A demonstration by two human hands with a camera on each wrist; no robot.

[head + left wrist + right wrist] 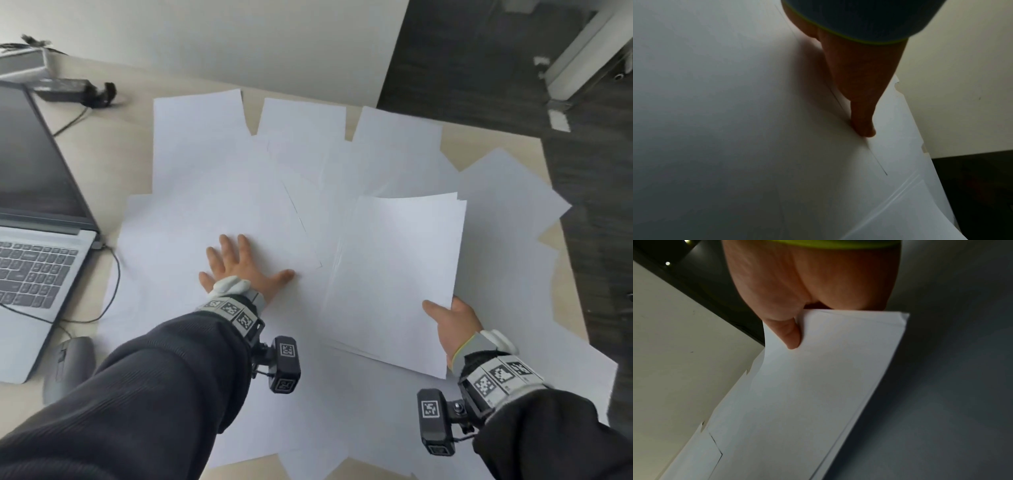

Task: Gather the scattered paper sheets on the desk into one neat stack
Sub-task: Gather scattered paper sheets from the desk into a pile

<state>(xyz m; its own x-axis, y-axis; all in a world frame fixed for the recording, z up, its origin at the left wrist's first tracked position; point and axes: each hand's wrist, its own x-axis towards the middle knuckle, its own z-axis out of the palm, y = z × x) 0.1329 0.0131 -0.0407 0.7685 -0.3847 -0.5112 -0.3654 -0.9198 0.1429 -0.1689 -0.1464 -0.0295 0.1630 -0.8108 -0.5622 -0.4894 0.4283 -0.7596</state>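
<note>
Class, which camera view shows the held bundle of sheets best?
The head view: the whole held bundle shows, with the right hand pinching its near corner. The right wrist view shows only the pinched end; the left wrist view shows only its curved far edge.

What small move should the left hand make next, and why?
Probably slide the sheet under the flat left hand rightward toward the small stack that the right hand pinches, since many sheets still lie scattered over the desk.

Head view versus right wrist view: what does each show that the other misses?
Only the head view shows the left hand flat on the scattered sheets, plus the laptop and mouse. Only the right wrist view shows the thumb pinching the gathered stack up close. Both show the right hand holding that stack.
</note>
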